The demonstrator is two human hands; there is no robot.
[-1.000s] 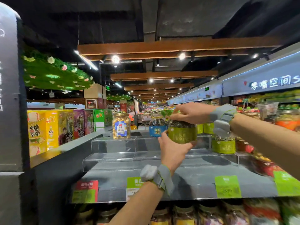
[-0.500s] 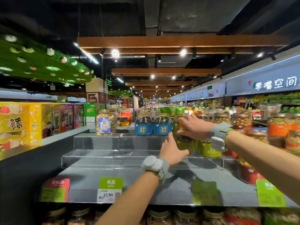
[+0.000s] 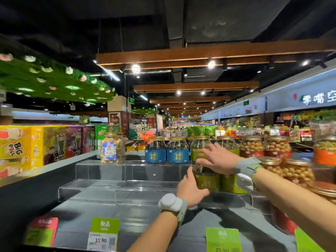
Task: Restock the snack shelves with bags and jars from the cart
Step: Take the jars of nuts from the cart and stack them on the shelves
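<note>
Both hands are on the same green-label jar (image 3: 206, 180) here. The left hand (image 3: 190, 190) is cupped round its lower left side with the thumb up. The right hand (image 3: 219, 159) comes over the top, fingers curled round the lid end, so the lid itself is hidden. The jar is upright at the middle step of the clear stepped riser (image 3: 101, 186) on the shelf (image 3: 127, 220), just left of a second green jar (image 3: 231, 185). It's blurry, so I can't tell if the base is actually down on the step. On the top step behind are two blue-label jars (image 3: 155, 153) side by side, with a lone jar of pale snacks (image 3: 112, 150) further left. There are jars of round golden snacks (image 3: 251, 148) off to the right and Big Roll boxes (image 3: 18, 151) far left. A 15.90 price tag (image 3: 103, 234) sits on the shelf's front edge.
</note>
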